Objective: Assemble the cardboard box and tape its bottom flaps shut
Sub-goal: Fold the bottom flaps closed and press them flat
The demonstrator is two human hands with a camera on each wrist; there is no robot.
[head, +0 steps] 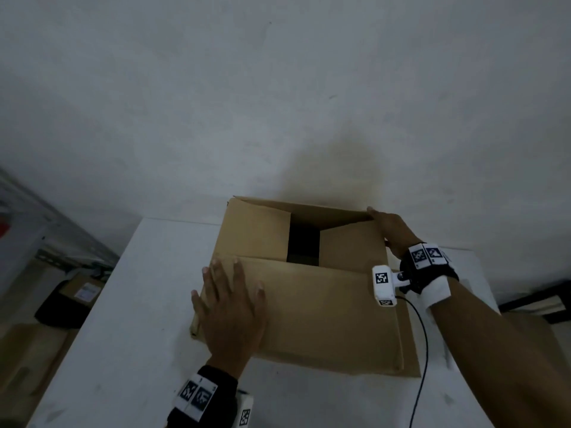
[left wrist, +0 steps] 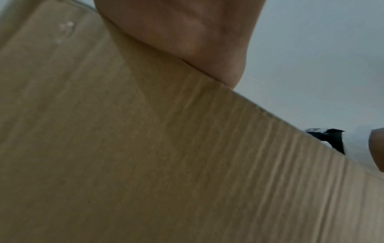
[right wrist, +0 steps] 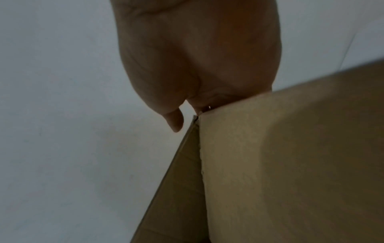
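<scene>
Head view — left hand [head: 230, 307] flat on box [head: 309, 304] flap, right hand [head: 391, 228] at far corner.

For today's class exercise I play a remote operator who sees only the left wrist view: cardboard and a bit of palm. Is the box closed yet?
Observer: No. In the head view the cardboard box still shows a dark gap between its flaps.
Operator: What is my left hand doing?
Observer: The left hand lies flat, fingers straight, pressing the near flap down.
Operator: And the other hand?
Observer: The right hand holds the far right corner of the box, at the far flap, which is still raised.
Operator: Any tape around?
Observer: None shows in any view.
</scene>
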